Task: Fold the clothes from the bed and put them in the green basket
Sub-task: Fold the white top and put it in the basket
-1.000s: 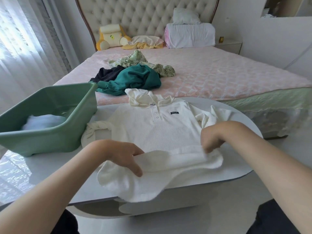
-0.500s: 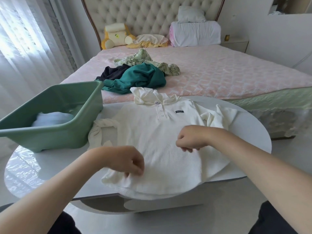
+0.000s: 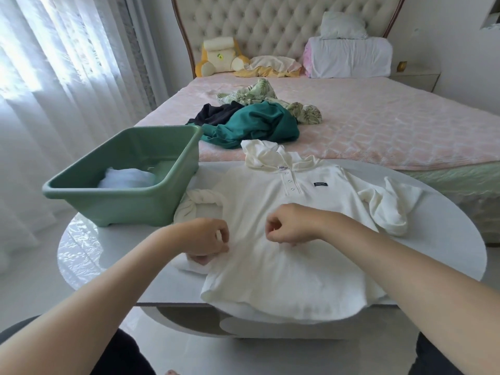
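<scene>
While both hands sit curled on the cream-white knitted hooded top (image 3: 284,226), the left hand (image 3: 207,235) has its fingers closed around a bunch of the fabric at the garment's left side, just in front of the twisted left sleeve (image 3: 198,203); the right hand (image 3: 288,226) is drawn into a loose fist on the chest below the button placket, and whether it actually pinches cloth cannot be told from this angle. The top lies front-up and spread out on the white glossy oval table (image 3: 108,255), hood toward the bed, its right sleeve (image 3: 389,207) rumpled beside the body and its hem hanging a little over the near table edge. A small dark label shows on the chest. At the table's far left corner stands the green plastic rectangular basket (image 3: 121,196), touching the twisted sleeve, with a pale bluish-white cloth (image 3: 127,178) lying inside it. Beyond the table, on the pink quilted bed (image 3: 392,125), a pile remains: a teal green garment (image 3: 254,124) on the near side, a dark navy garment (image 3: 213,113) to its left, and a leaf-printed pale green garment (image 3: 270,96) behind them
</scene>
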`<state>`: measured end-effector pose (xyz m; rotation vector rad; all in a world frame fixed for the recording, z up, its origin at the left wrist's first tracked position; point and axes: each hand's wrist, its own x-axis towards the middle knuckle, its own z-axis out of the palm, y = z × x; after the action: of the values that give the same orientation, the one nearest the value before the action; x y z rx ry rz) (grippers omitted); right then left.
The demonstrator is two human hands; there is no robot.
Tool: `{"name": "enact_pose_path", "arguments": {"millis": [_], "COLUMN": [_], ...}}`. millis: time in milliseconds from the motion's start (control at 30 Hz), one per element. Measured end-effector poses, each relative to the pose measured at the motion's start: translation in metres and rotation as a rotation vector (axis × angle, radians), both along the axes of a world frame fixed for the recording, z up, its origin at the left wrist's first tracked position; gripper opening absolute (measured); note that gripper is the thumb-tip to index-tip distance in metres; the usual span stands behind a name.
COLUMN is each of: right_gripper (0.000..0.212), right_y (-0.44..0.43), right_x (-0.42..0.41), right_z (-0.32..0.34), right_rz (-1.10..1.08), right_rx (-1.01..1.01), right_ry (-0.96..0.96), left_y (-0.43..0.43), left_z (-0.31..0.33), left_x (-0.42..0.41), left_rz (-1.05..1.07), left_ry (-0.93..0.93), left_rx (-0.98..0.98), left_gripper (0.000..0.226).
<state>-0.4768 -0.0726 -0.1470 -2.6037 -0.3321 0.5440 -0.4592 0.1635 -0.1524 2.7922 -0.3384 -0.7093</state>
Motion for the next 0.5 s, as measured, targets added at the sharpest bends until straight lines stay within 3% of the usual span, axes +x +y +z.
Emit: {"name": "enact_pose_path", "arguments": {"millis": [133, 200, 267, 367, 500], "right_gripper": [0.022, 0.028, 0.038, 0.052, 0.060], "right_y": [0.040, 0.062, 0.083, 0.111, 0.131], "right_x": [0.027, 0.046, 0.066, 0.093, 0.112], "right_z": [0.002, 0.003, 0.003, -0.007, -0.028], "right_rz": [-0.018, -0.035, -0.056, -0.069, -0.100], "right_rx": [0.068, 0.103, 0.106, -0.011, -0.153], "right_ry": [-0.195, -0.254, -0.284, -0.279, -0.248], "left_y": [0.023, 0.033, 0.038, 0.037, 0.036], "left_z": [0.018, 0.015, 0.013, 0.008, 0.003], "left_x": [0.017, 0.022, 0.022, 0.021, 0.021], "left_rz": [0.085, 0.180, 0.246, 0.222, 0.122], "left_ry": [-0.311, -0.324, -0.211, -0.113, -0.339], "left_rx": [0.297, 0.408, 0.411, 0.346, 0.229], "left_gripper": [0.036, 0.052, 0.056, 0.042, 0.035]}}
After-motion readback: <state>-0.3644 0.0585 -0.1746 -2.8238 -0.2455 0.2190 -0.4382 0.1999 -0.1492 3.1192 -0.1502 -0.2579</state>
